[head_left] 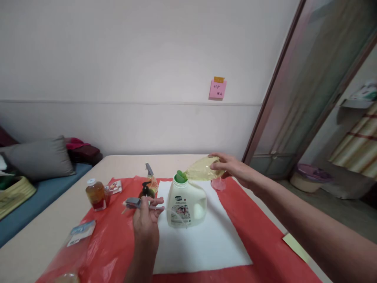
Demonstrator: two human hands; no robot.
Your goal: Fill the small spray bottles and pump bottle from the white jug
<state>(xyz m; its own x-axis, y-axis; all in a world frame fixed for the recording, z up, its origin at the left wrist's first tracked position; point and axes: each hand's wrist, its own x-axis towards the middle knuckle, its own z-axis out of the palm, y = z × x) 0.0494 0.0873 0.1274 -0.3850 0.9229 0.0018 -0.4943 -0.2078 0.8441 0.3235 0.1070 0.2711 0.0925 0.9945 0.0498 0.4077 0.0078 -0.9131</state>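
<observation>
My right hand point(231, 167) is wrapped around a clear yellowish bottle point(198, 169), tipped nearly on its side. Its neck end points left and meets the green spout point(180, 177) of a large pale-green detergent jug point(188, 206); whether liquid flows cannot be made out. The jug stands upright on a white sheet point(203, 251). Between the fingers of my left hand point(147, 226) is a grey trigger sprayer head point(134, 203), its thin tube reaching right in front of the jug. Just behind that hand stand a dark pump bottle point(146, 190) and another spray bottle point(152, 181).
Red plastic sheeting point(114, 232) lies beneath the white sheet. At left are an amber bottle with a white cap point(96, 194), a small packet point(114, 187) and a clear plastic bag point(78, 239). A pink transparent container point(218, 184) sits behind the jug.
</observation>
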